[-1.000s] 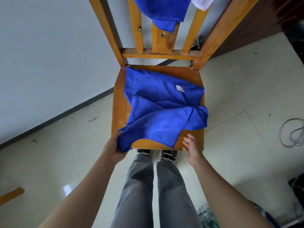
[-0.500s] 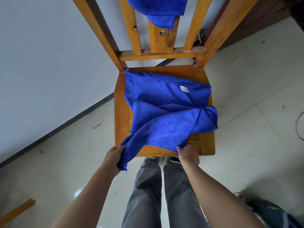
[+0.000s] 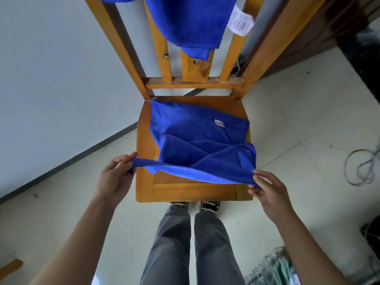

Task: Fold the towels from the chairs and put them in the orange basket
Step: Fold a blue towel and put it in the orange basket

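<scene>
One towel [image 3: 197, 140] on chair seat [image 3: 145, 140], tiled floor [image 3: 298, 124]

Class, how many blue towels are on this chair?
2. The seat towel lies on the chair seat, pinched by left hand and right hand; the hanging towel drapes the backrest. Others may be hidden.

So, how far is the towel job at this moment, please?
Done: nothing visible; no folded towel shows, and the orange basket is out of view. In hand: the left hand and right hand each pinch a near corner of the blue towel, lifting that edge off the chair seat. Left: folding it, then the second towel draped over the chair back.
</scene>
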Available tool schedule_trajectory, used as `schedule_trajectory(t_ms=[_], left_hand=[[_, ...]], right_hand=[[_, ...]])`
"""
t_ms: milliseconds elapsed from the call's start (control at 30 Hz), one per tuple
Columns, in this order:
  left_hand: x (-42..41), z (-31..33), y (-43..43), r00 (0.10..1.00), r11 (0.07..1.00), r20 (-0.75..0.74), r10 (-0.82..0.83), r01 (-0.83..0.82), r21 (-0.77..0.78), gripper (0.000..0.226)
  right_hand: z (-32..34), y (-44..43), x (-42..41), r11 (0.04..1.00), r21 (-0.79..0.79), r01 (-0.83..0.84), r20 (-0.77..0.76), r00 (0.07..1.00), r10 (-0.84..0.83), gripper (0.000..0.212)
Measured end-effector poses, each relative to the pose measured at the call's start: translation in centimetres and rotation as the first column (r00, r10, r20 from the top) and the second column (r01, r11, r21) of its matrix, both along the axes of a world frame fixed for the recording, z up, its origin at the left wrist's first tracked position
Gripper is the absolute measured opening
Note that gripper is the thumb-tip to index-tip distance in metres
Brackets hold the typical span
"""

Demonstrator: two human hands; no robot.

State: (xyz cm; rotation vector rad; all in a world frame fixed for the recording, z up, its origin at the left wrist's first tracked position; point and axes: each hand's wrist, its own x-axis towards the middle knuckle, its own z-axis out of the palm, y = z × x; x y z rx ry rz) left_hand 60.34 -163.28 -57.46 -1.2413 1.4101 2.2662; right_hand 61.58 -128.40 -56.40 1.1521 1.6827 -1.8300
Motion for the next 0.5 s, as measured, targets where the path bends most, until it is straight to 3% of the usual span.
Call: schedule_trajectory(t_ms=[33, 100, 133, 167, 233, 300, 400, 500], left_hand=[[-0.1, 0.2, 0.0, 0.999, 1.0, -0.032, -0.016, 0.017, 0.019, 0.062], [-0.3, 0.2, 0.0, 0.99, 0.987, -0.044, -0.136, 0.131, -0.093, 0.061], [-0.4, 0.0, 0.0, 0.973, 0.948, -0.007, -0.231, 0.224, -0.227, 0.058], [-0.7, -0.2, 0.3, 0.948, 0.88, 0.052, -0.313, 0.31, -0.359, 0.053], [-1.4, -0.4, 0.7, 0.924, 0.726, 0.111, -0.366, 0.358, -0.587, 0.037], [-2.5, -0.1, 1.1, 0.939, 0.689, 0.07, -0.336, 0.295, -0.662, 0.025], [-3.4, 0.9, 1.0, 0.939, 0.691, 0.016, -0.344, 0.265, -0.672, 0.019], [-3.5, 1.9, 0.6, 0.938, 0.712, 0.01, -0.345, 0.269, -0.649, 0.026]], right_hand=[[0.5, 0.5, -0.6, 0.995, -0.1, 0.017, -0.019, 1.0, -0.019, 0.005], [1.0, 1.7, -1.7, 0.951, -0.307, 0.041, -0.075, 0.995, -0.067, 0.043], [1.1, 2.1, -2.2, 0.951, -0.308, 0.003, -0.094, 0.995, -0.033, 0.063], [1.1, 2.1, -2.4, 0.972, -0.225, -0.063, -0.106, 0.994, 0.04, 0.069], [1.0, 1.9, -2.9, 0.963, 0.113, -0.246, -0.11, 0.96, 0.258, 0.042], [1.2, 1.1, -3.2, 0.857, 0.432, -0.281, -0.109, 0.927, 0.359, 0.01], [1.6, 1.3, -3.2, 0.852, 0.5, -0.153, -0.154, 0.953, 0.261, 0.004], [1.7, 2.2, -2.7, 0.918, 0.383, -0.1, -0.178, 0.967, 0.18, 0.015]])
